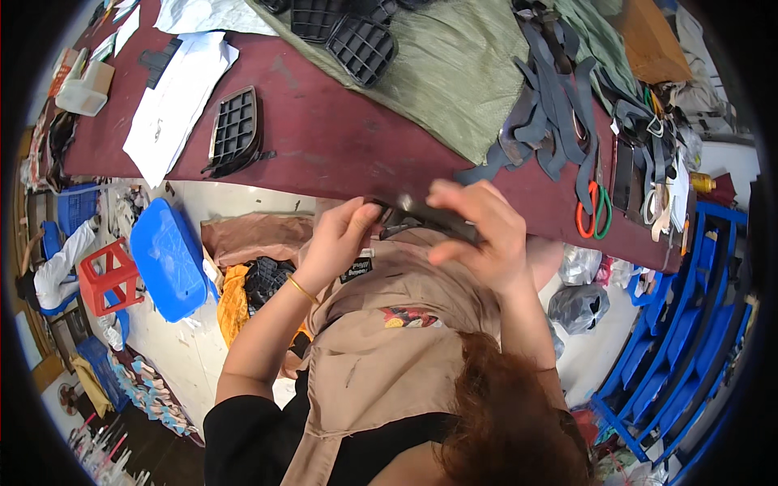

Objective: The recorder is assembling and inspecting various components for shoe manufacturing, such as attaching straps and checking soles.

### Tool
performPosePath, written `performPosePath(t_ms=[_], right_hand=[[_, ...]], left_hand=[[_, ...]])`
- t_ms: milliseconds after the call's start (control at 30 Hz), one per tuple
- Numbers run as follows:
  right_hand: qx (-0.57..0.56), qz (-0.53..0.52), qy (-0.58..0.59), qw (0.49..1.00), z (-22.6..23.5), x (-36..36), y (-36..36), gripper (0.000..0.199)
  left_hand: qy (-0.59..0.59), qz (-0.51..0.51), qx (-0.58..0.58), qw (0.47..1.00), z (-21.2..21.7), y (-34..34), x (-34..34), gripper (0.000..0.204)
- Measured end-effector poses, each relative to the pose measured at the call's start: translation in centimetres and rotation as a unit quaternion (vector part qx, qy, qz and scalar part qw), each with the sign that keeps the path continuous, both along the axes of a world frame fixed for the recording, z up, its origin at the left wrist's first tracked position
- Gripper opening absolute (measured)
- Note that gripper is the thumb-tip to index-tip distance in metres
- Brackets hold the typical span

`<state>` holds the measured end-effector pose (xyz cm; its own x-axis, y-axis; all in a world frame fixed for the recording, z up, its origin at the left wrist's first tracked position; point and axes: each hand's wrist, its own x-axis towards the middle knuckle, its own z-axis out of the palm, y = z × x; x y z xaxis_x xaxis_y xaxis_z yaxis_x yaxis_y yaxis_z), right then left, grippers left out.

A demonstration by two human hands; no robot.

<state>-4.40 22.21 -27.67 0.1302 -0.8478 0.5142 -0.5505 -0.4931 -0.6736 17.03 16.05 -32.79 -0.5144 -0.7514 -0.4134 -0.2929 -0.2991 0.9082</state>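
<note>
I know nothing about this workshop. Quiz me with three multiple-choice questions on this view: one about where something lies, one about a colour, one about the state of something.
1. Where do the scissors lie?
A. on the floor by the stool
B. on the dark red table, right side
C. inside the blue bin

2. What colour is the small stool on the floor at left?
A. red
B. green
C. white

3. What are the person's hands doing?
A. resting flat on the table
B. hanging empty at the sides
C. both holding a dark plastic part

Answers: B, the scissors' red and green handles rest near the table's right edge. A, its frame is plainly red. C, the left hand and right hand both close on the part at the table edge.
</note>
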Motion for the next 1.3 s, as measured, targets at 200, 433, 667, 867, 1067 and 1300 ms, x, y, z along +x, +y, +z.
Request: performPosePath(t_ms=[200,433,667,867,1067,1300], right_hand=[[0.122,-0.035,-0.093,0.988,-0.9,0.3,-0.4,0.087],[0.169,-0.008,-0.132,0.977,-1.7,0.7,-0.1,0.068],[0.170,-0.006,-0.129,0.977,-1.4,1.9,-1.0,0.053],[0.193,-0.067,-0.117,0.972,-2.5,0.9,1.2,0.043],[0.216,-0.147,-0.146,0.954,-4.8,0.2,2.5,0.036],[0.242,-0.060,-0.124,0.960,-4.8,3.6,-0.6,0.028]], left_hand=[[-0.024,0.293,-0.019,0.955,5.2,-7.7,6.5,0.046],[-0.348,0.177,-0.113,0.914,4.8,-11.8,15.1,0.062],[-0.431,0.058,-0.465,0.771,4.2,-14.2,8.3,0.087],[-0.530,0.036,-0.421,0.735,2.1,-11.3,6.8,0.100],[-0.276,0.143,-0.636,0.706,-2.3,-7.7,12.0,0.101],[-0.193,0.170,-0.678,0.689,-5.1,-7.8,12.8,0.110]])
